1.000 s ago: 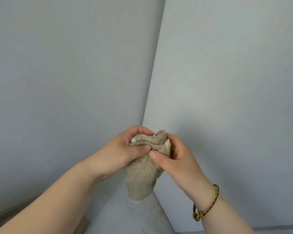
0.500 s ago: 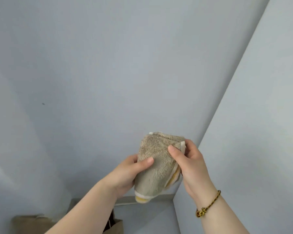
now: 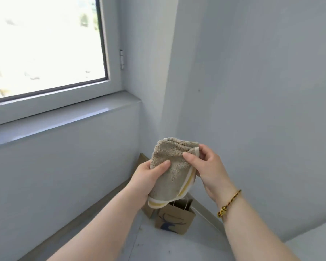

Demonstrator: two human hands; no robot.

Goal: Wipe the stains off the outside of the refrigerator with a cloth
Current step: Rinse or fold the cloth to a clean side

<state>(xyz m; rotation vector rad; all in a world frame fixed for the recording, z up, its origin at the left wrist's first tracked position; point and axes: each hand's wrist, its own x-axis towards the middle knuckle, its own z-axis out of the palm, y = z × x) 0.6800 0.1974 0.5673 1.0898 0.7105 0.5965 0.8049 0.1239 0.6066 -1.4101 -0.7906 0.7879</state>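
**Beige terry cloth with white-and-yellow trim held folded between both hands**

The cloth is held in mid-air at the lower centre of the frame, in front of a room corner, and is touched by nothing but the two hands. It is gripped from the left by the left hand: the thumb is laid across the front pile, and the other fingers are hidden behind the fabric. The upper right edge, where the trim runs, is pinched by the fingers of the right hand. A braided gold-and-dark cord bracelet is worn on that wrist.

The cloth is judged to be light, soft and limp, with a fluffy pile that is unlikely to slip. If it were taken by a single corner, it would probably droop and fall open. A better hold would be had with the folds gathered into a pad and a palm spread flat behind it.

A small brown paper bag with a dark deer print is seen on the floor below the cloth. A white-framed window fills the upper left. Whether the pale grey panel on the right is the refrigerator or a wall cannot be told.
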